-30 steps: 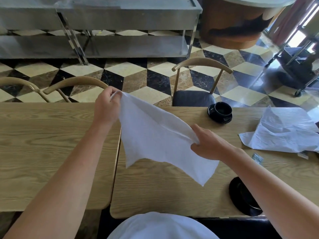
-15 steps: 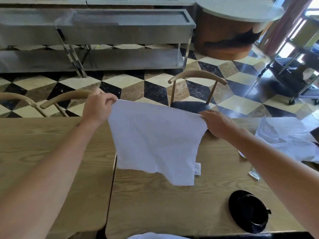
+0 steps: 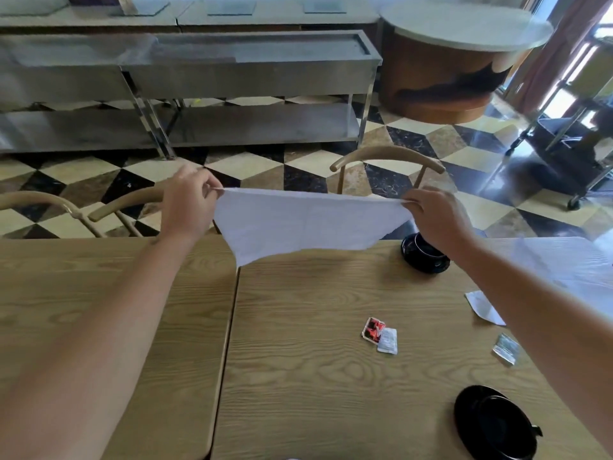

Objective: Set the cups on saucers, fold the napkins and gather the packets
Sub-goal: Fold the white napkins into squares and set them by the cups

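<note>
1. Right now both hands are up over the far edge of the table (image 3: 331, 376). The left hand (image 3: 189, 204) pinches one top corner of the white napkin (image 3: 305, 224) and the right hand (image 3: 438, 217) pinches the other.
2. Napkin is stretched taut between them in the air, clear of the wood. Its top edge runs left-right and the loose body hangs below, sagging to a low point nearer the left hand.
3. Key relation: long axis is crosswise to the person, hands at its two ends, about level and equally far out. Neither hand is nearer, so a fold probably means bringing the two corners together or laying the cloth flat first.
4. Bare tabletop lies directly under and nearer the person than the cloth, so lowering towards the body looks workable.
5. Second napkin (image 3: 564, 260) lies unfolded at the right edge, partly behind the right forearm.
6. Cups: far cup on saucer (image 3: 428, 254) sits just under the right hand; near cup on saucer (image 3: 494, 423) is at bottom right. Both look already seated.
7. Packets are not gathered: red packet (image 3: 373, 328) touches a white packet (image 3: 388, 340) mid-table, and a silvery packet (image 3: 506, 348) lies well apart to the right. A white slip (image 3: 482, 307) is near the forearm; can't tell if it's a packet.
8. Risk: dropping the cloth straight down could cover the red and white packets.
</note>
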